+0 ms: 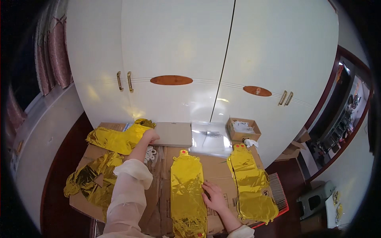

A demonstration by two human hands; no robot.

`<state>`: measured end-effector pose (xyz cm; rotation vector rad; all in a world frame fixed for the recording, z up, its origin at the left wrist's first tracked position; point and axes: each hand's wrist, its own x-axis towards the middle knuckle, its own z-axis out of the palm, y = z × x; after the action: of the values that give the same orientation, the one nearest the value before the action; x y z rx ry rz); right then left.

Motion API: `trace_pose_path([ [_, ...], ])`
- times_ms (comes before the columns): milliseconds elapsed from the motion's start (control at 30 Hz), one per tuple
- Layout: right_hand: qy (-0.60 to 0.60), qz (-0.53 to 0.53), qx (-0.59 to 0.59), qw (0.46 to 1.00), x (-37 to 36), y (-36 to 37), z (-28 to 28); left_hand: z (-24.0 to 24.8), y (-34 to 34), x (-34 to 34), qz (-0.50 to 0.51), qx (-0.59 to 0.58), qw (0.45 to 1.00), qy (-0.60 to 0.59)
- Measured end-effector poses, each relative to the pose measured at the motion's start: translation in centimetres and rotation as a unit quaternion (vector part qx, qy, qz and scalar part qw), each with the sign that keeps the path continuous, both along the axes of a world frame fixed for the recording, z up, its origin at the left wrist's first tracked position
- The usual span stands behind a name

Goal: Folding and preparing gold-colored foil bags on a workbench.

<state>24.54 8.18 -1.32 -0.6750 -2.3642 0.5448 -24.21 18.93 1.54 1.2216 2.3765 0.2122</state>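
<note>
Head view, left hand: the left hand is stretched forward, at the border between the upper left foil and the grey card. Its fingers look bent, but I cannot tell if they grip something.
Head view, right hand: the right hand is open with fingers spread, its fingertips touching the right edge of the middle foil; it grips nothing.
Middle foil: this gold foil lies lengthwise on the cardboard, between the two forearms, mostly flat, with wrinkles near its lower end.
Other foils: the lower left foil lies crumpled, below the upper left one. The right foil lies spread, well apart from the middle one.
Behind: clear sleeves lie just beside the grey card; a box with white packets stands to their right. White rings lie near the left forearm.
How far: in my judgement, the middle foil is the piece in work, laid out but not packed. The left foils seem not yet handled; whether the right foil is finished, I cannot tell.
</note>
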Motion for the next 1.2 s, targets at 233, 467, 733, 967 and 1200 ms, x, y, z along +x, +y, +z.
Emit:
trace_pose_path([
  [233, -0.001, 0.002, 0.006, 1.0, 0.0, 0.0, 0.0, 0.4, -0.3, 4.5, -0.23, 0.155, 0.94, 0.2],
  [467, -0.005, -0.007, 0.012, 1.0, 0.4, 0.0, 0.0, 1.6, 3.5, 13.4, -0.435, 0.134, 0.858, 0.237],
  [733, -0.002, 0.004, -0.001, 1.0, 0.2, 0.0, 0.0, -0.2, 7.9, 13.3, -0.426, 0.099, 0.889, 0.136],
  [967, -0.005, 0.017, 0.012, 1.0, -0.2, -0.4, 0.5, -0.8, 8.8, 11.7, -0.387, 0.048, 0.916, 0.092],
  [1200, -0.009, 0.002, 0.012, 1.0, 0.3, -0.1, 0.2, 1.5, 8.8, 14.3, -0.447, 0.031, 0.88, 0.157],
])
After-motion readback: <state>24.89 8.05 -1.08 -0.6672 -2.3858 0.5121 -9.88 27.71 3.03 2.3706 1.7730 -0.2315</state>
